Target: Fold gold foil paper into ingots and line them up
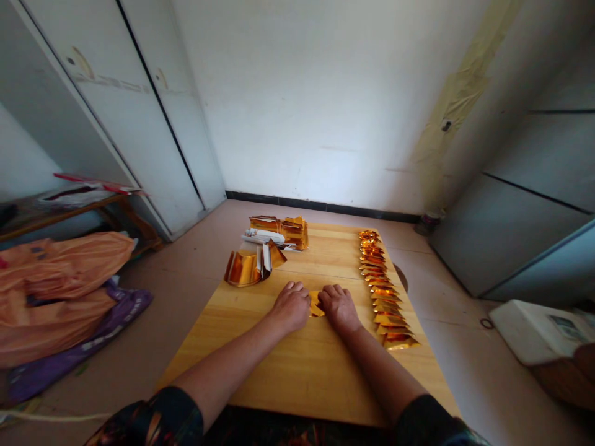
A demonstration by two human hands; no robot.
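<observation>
Between my two hands, on the wooden table (pixel 297 365), lies a small piece of gold foil paper (pixel 317 305). My left hand (pixel 292 306) grips its left side with curled fingers. On its right side my right hand (pixel 341 308) is closed, fingertips pressed on the paper. The fingertips' undersides are hidden. A long row of folded gold foil pieces (pixel 387 303) runs down the table's right side, overlapping one another. At the left edge sits a curved stack of gold foil sheets (pixel 248 267). Behind it is another pile of foil sheets (pixel 295 234) with a white bundle (pixel 264 236).
White cabinets (pixel 153 111) stand at the left, near a low wooden bench (pixel 114 207) and orange and purple bags (pixel 60 272). A white wall (pixel 302 111) rises behind the table. On the right are a grey cabinet (pixel 515 210) and a white box (pixel 534 331) on the floor.
</observation>
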